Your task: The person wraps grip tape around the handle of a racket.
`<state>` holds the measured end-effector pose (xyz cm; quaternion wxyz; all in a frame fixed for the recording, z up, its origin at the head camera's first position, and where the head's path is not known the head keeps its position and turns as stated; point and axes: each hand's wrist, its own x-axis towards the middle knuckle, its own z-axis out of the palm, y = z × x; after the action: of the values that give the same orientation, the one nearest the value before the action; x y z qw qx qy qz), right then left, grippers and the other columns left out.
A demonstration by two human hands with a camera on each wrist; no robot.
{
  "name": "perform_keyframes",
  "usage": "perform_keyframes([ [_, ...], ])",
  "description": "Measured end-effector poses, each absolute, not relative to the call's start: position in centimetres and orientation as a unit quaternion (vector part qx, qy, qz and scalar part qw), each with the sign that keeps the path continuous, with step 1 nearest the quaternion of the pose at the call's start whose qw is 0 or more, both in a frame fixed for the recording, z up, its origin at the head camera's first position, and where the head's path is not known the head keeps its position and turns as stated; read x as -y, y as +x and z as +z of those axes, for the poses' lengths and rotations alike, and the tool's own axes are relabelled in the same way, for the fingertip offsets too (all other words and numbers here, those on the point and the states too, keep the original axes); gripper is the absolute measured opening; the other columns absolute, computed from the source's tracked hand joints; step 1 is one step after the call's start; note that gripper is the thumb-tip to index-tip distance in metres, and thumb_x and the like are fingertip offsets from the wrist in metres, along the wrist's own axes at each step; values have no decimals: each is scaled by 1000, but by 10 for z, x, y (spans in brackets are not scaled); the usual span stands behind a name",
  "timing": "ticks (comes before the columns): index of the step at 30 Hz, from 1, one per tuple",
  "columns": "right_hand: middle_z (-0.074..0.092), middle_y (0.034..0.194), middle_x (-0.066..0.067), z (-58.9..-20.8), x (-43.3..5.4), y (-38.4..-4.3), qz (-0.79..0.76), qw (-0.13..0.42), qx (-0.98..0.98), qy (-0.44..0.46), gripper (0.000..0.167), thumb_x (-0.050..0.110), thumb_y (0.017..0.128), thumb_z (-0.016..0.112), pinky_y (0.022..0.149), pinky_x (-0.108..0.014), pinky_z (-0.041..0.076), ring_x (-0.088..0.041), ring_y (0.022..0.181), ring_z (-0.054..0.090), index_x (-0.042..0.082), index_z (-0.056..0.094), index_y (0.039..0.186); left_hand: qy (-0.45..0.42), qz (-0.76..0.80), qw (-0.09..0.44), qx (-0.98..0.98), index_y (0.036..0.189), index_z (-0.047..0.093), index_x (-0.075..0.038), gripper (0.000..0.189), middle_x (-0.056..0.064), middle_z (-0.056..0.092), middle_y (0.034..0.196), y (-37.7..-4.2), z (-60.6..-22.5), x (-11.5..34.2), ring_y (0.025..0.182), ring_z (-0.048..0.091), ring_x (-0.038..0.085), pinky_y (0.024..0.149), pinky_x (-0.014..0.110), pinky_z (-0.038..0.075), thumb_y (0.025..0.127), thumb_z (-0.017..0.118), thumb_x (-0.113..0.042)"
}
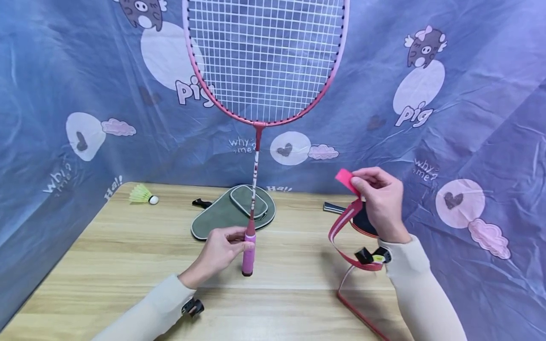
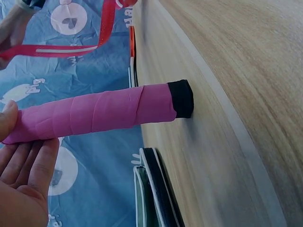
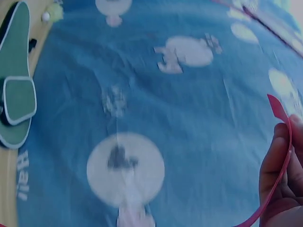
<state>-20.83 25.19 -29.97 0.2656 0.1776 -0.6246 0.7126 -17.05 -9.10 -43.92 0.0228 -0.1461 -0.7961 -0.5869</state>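
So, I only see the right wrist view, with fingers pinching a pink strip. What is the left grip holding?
Observer: The left grip holds a badminton racket by its purple handle.
Operator: Is that handle one colour to the very end?
Observer: No, the left wrist view shows a black butt end.
Operator: Anything else out there that I'm missing?
Observer: Yes, a table-tennis paddle, partly hidden behind the right grip in the head view.

The words "pig," "why me?" and "Ha!!" run across a blue curtain (image 1: 371,71), each appearing on both sides of the racket shaft (image 1: 254,184), whose small lettering is illegible.
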Motion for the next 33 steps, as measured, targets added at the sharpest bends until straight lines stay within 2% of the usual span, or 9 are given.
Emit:
perform_keyframes([
  [4,73,72,5,-302,-222,-205,637,229,703,219,7,-7,84,76,50,-15,51,-3,59,63,-3,75,89,-147,-583,24,798,111,77,-9,31,8,80,100,-172,-440,91,93,75,15,83,22,61,82,84,-20],
  [8,74,74,8,-311,-195,-204,596,176,737,266,8,-5,85,77,53,-18,53,-4,63,66,-7,73,92,-144,-583,23,800,111,77,-10,31,7,80,100,-173,-440,90,92,74,13,83,21,61,82,84,-19],
  [12,73,77,11,-322,-174,-204,571,144,751,301,9,-5,85,77,53,-18,52,-4,63,64,-5,74,93,-144,-578,26,803,110,77,-11,30,6,80,99,-174,-441,89,92,74,12,83,21,61,82,84,-19],
  [20,72,83,-16,-351,-142,-204,555,91,745,358,6,-4,89,72,51,-18,47,-4,64,57,-1,73,94,-132,-585,21,800,110,78,-13,29,4,80,99,-176,-440,91,92,75,11,83,21,61,83,84,-19],
  [24,72,81,-11,-370,-128,-201,523,92,765,364,7,-1,89,73,50,-18,44,-3,63,54,4,75,93,-143,-586,21,797,112,77,-13,30,4,80,100,-176,-438,90,93,75,12,83,22,61,83,84,-18],
  [28,73,80,-2,-385,-119,-197,482,114,793,354,10,3,86,78,55,-20,51,-3,65,56,11,74,91,-158,-581,28,798,112,77,-12,30,5,80,100,-176,-439,89,92,76,12,82,21,61,83,84,-17],
  [33,72,79,-2,-397,-114,-195,472,142,797,349,18,3,82,82,59,-21,57,-3,67,61,10,69,91,-159,-575,36,801,111,78,-13,30,5,80,100,-175,-439,88,93,75,12,81,20,60,83,84,-20],
])
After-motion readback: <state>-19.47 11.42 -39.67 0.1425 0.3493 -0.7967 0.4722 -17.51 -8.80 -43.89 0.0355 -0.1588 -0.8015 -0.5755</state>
